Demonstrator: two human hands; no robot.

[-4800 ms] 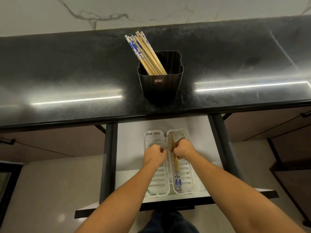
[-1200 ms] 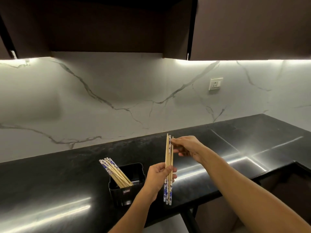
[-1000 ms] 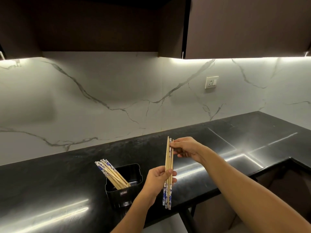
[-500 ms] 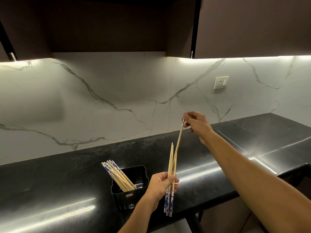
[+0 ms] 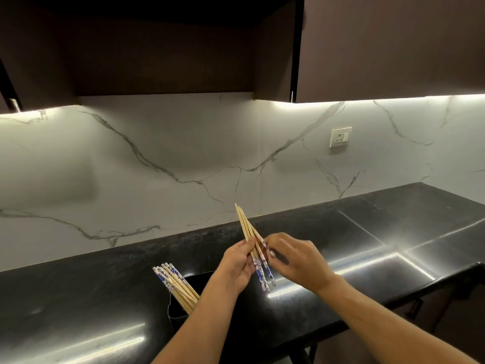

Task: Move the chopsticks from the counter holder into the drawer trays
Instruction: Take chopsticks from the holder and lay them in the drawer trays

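Observation:
My left hand grips a small bundle of bamboo chopsticks with blue-and-white patterned ends, held above the black counter, tips tilted up and to the left. My right hand pinches the same bundle from the right, at its patterned lower part. Below and left stands the black holder, partly hidden by my left forearm, with several more chopsticks leaning out to the left. The drawer and its trays are out of view.
A white marble backsplash rises behind the counter, with a wall socket at the right. Dark upper cabinets hang overhead. The counter's front edge runs along the lower right.
My right hand came down from its raised position, bringing the single chopstick back into the bundle. The bundle now tilts left instead of standing upright. The view earlier lifted from the drawer to the counter.

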